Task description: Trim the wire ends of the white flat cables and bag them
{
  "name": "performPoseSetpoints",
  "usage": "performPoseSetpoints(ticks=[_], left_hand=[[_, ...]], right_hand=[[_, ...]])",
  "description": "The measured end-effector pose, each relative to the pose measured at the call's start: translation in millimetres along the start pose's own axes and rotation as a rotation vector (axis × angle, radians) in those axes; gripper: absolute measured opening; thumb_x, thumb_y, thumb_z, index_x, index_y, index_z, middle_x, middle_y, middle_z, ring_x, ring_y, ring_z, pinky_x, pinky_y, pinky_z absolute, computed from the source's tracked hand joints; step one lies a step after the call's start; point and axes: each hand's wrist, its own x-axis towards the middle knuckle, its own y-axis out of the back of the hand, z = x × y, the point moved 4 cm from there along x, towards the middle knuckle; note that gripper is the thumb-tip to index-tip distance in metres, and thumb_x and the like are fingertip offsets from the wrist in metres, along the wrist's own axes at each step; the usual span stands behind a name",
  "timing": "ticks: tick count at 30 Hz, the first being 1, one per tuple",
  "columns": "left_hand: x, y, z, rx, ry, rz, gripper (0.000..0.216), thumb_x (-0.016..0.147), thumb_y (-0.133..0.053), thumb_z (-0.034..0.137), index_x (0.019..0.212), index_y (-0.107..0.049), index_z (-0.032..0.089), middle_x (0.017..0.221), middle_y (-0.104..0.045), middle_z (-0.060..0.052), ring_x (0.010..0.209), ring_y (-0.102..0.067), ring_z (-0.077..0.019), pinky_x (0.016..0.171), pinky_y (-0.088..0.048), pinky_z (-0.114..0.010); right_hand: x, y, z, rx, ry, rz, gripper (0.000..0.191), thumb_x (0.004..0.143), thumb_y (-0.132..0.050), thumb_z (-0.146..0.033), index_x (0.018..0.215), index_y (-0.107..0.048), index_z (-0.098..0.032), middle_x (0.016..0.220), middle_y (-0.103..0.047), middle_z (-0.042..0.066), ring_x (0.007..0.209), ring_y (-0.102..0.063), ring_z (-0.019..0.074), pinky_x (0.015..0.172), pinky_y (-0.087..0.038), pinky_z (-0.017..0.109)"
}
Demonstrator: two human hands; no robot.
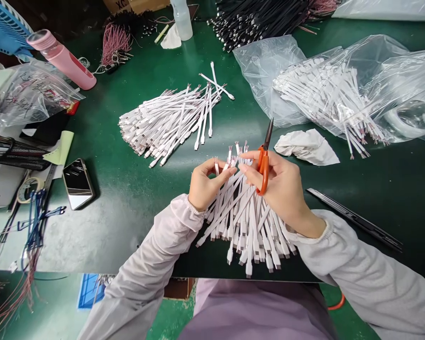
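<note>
My left hand [203,184] is closed in a pinch on a bundle of short white flat cables [244,222] that fans out toward me over the green table's near edge. My right hand [281,186] has its fingers through the orange handles of small scissors [264,158], blades pointing away and shut, while its fingertips touch the stripped cable ends beside my left thumb. A second loose pile of white cables [170,120] lies farther back on the table.
Clear plastic bags [340,89] with more white cables sit back right, a crumpled white cloth [306,146] before them. Black cables [258,21] lie at the far edge. A pink bottle [62,59], a phone [78,183] and tangled wires are left. A black strip [354,219] lies right.
</note>
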Motion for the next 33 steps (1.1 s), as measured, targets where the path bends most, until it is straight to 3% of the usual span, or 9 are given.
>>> performPoseSetpoints(ticks=[4,8,12,16,25,29,33], left_hand=[[-3,-5,5,0.041,-0.041,-0.028,0.022,0.073,-0.076,0.032,0.063,-0.063,0.017,0.060,-0.054,0.003,0.058,-0.042,-0.0092,0.060,-0.036,-0.023],[-3,-5,5,0.022,-0.040,-0.029,0.020,0.073,-0.077,0.029,0.063,-0.064,0.017,0.061,-0.056,0.002,0.059,-0.043,-0.0094,0.060,-0.037,-0.023],[-2,-5,3,-0.025,-0.033,-0.023,0.018,0.071,-0.079,0.030,0.065,-0.067,0.017,0.065,-0.061,0.001,0.062,-0.050,-0.0106,0.065,-0.041,-0.024],[-2,-6,0,-0.097,0.000,-0.027,0.019,0.067,-0.082,0.030,0.064,-0.068,0.017,0.066,-0.064,0.000,0.064,-0.053,-0.0112,0.068,-0.044,-0.025],[0,-8,-9,-0.133,0.004,-0.085,0.019,0.071,-0.079,0.033,0.068,-0.069,0.018,0.067,-0.064,0.000,0.063,-0.054,-0.0112,0.065,-0.045,-0.025],[-3,-8,-5,-0.066,-0.044,-0.057,0.015,0.072,-0.078,0.031,0.069,-0.071,0.018,0.072,-0.067,-0.002,0.070,-0.058,-0.0131,0.072,-0.046,-0.026],[-6,-8,1,0.020,-0.086,-0.024,0.012,0.072,-0.078,0.028,0.068,-0.072,0.019,0.070,-0.065,-0.002,0.067,-0.054,-0.0126,0.068,-0.043,-0.025]], right_hand=[[6,-1,5,0.082,-0.087,-0.043,0.020,0.078,-0.072,-0.038,0.083,-0.067,-0.020,0.058,-0.053,-0.003,0.054,-0.052,0.0122,0.054,-0.041,0.027],[10,-4,13,0.346,-0.205,-0.137,0.020,0.079,-0.072,-0.034,0.072,-0.063,-0.019,0.054,-0.051,-0.004,0.052,-0.051,0.0109,0.055,-0.042,0.027],[10,-13,23,0.668,-0.469,-0.331,0.030,0.075,-0.076,-0.031,0.060,-0.053,-0.019,0.051,-0.043,-0.006,0.049,-0.043,0.0076,0.053,-0.042,0.025],[8,-17,27,0.801,-0.667,-0.416,0.031,0.070,-0.080,-0.030,0.065,-0.052,-0.019,0.052,-0.038,-0.009,0.046,-0.036,0.0048,0.049,-0.037,0.022],[6,-21,29,0.866,-0.707,-0.419,0.030,0.067,-0.081,-0.029,0.066,-0.053,-0.019,0.051,-0.037,-0.009,0.045,-0.033,0.0041,0.047,-0.035,0.020],[7,-18,30,0.781,-0.614,-0.354,0.036,0.073,-0.078,-0.030,0.057,-0.048,-0.018,0.051,-0.043,-0.007,0.048,-0.040,0.0058,0.050,-0.039,0.022],[5,-16,26,0.682,-0.524,-0.376,0.030,0.075,-0.075,-0.030,0.059,-0.053,-0.019,0.051,-0.046,-0.006,0.048,-0.044,0.0081,0.051,-0.042,0.025]])
